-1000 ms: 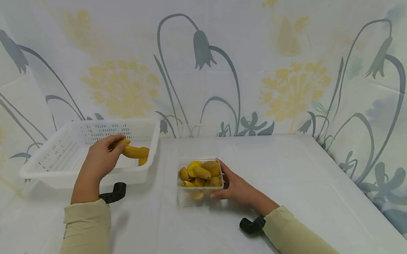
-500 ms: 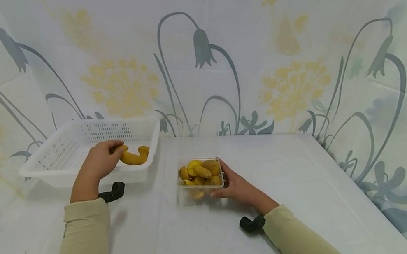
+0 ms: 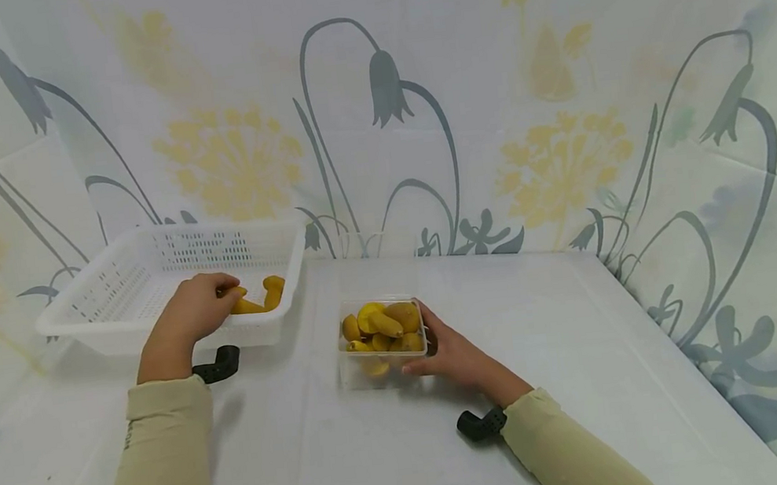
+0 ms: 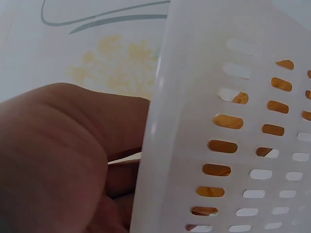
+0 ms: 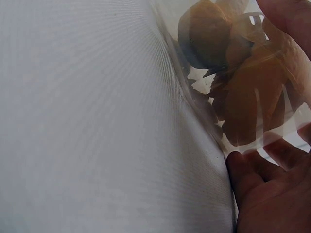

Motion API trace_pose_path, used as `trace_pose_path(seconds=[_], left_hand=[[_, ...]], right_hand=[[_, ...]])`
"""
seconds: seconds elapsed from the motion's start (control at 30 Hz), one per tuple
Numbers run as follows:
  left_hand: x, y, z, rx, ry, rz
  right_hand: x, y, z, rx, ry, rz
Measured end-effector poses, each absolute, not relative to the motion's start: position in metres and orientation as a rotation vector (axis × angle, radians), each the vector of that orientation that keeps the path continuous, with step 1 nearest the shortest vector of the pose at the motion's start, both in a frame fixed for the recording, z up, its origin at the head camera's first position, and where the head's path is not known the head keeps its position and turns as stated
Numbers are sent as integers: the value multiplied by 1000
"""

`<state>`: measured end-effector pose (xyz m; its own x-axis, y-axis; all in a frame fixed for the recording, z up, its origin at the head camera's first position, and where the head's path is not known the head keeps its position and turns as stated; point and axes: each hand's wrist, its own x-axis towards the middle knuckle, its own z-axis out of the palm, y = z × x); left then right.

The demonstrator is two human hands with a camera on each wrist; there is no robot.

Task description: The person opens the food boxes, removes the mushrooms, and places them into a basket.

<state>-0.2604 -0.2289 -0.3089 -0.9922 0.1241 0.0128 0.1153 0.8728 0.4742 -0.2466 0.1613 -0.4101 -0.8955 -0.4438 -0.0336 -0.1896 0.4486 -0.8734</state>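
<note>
My left hand point(image 3: 196, 308) reaches over the front rim of a white slotted plastic basket point(image 3: 102, 332). Its fingers pinch the near end of a yellow squash-like vegetable point(image 3: 247, 306), low inside. Another yellow piece point(image 3: 273, 290) stands just right of it, by the basket's right wall. In the left wrist view, orange-yellow shows through the slots of the basket wall point(image 4: 184, 97), and the fingertips are hidden behind it. My right hand point(image 3: 453, 356) grips the right side of a clear plastic box point(image 3: 355, 379), thumb in front. Several yellow squash-like pieces point(image 3: 386, 325) fill the box to its rim.
A white cloth covers the table point(image 3: 382, 449), and a flower-printed sheet point(image 3: 474, 107) hangs behind it. The basket stands at the back left, the box right of it near the middle. Each wrist carries a black curved mount point(image 3: 480, 426).
My left hand has lowered slightly into the basket, bringing the yellow squash-like vegetable down with it. The right hand and the box have stayed in place.
</note>
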Motion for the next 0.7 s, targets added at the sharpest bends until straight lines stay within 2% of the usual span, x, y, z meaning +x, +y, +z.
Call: trace_pose_path(seconds=[0.7], left_hand=[[-261, -225, -310, 200, 2999, 654]], right_hand=[[-246, 161, -409, -547, 2442, -1423]])
